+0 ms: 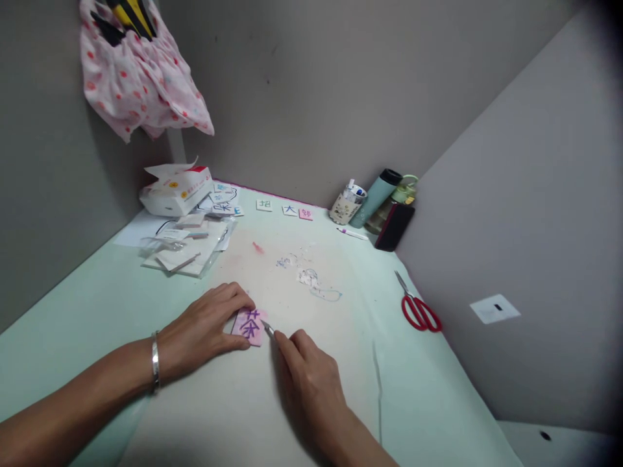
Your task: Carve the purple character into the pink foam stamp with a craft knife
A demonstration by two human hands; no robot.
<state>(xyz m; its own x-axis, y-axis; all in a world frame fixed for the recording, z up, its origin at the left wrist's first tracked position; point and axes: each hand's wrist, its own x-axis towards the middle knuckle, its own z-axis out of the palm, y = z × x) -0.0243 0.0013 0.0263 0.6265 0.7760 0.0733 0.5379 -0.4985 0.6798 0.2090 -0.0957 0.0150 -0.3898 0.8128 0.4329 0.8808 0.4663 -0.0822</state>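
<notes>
A small pink square (250, 329) with a purple Chinese character on it lies on the pale work sheet (311, 370). My left hand (211, 324) grips its left side, thumb at the lower edge and fingers at the upper. In my right hand (311, 370) is a craft knife (268, 329), held like a pen. Its pointed tip is at the right edge of the square; whether it touches cannot be made out. White scraps and shavings (307, 277) lie beyond the hands, along with a thin bluish loop (327, 295).
Red-handled scissors (421, 312) lie at right. Behind them stand a dark phone-like slab (395, 227), a teal bottle (377, 198) and a pen cup (347, 204). Lettered squares (290, 211) line the back. Plastic packets (189, 246) and a white box (178, 189) sit at left.
</notes>
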